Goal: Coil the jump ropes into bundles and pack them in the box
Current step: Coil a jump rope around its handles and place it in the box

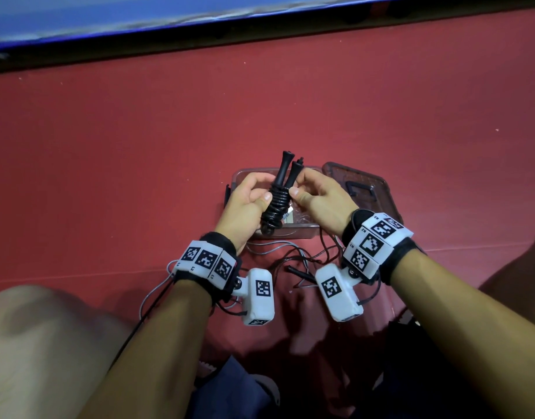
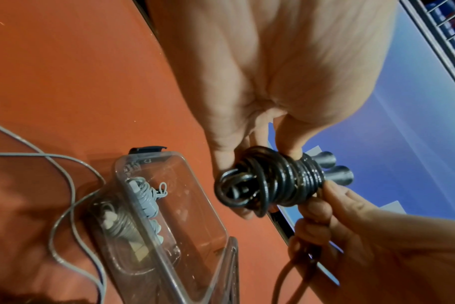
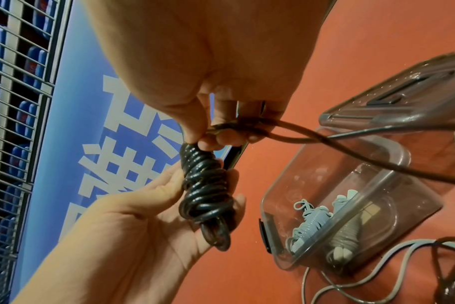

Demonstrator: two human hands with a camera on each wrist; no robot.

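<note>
Our left hand (image 1: pixel 245 204) grips the black rope bundle (image 1: pixel 275 204) upright above the box (image 1: pixel 302 231); our right hand (image 1: pixel 317 195) pinches its wraps.

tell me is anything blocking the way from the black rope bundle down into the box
Nothing visible does. The box sits open just below the black rope bundle held by the left hand and right hand; its lid lies beside it. A grey bundle fills one side, with room beside it.
</note>
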